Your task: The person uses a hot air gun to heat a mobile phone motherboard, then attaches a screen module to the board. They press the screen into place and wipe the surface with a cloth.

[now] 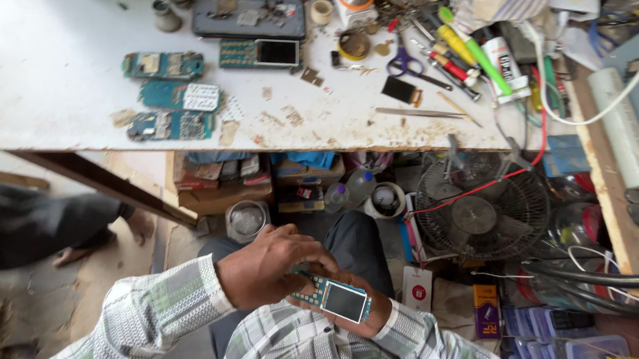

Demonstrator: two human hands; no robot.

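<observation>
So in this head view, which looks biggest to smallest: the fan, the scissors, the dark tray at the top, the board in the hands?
1. Fan
2. Dark tray
3. Held circuit board, though it sits nearer the camera, so unsure
4. Scissors

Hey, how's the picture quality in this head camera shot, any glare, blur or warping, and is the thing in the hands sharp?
Head view: even daylight, the white table bright at its left but not blown out; soft shadows under it. The phone board, held by the left hand and right hand, looks sharp, its screen glare-free. Table edges bow slightly, wide-lens distortion. No clear motion blur.
</observation>
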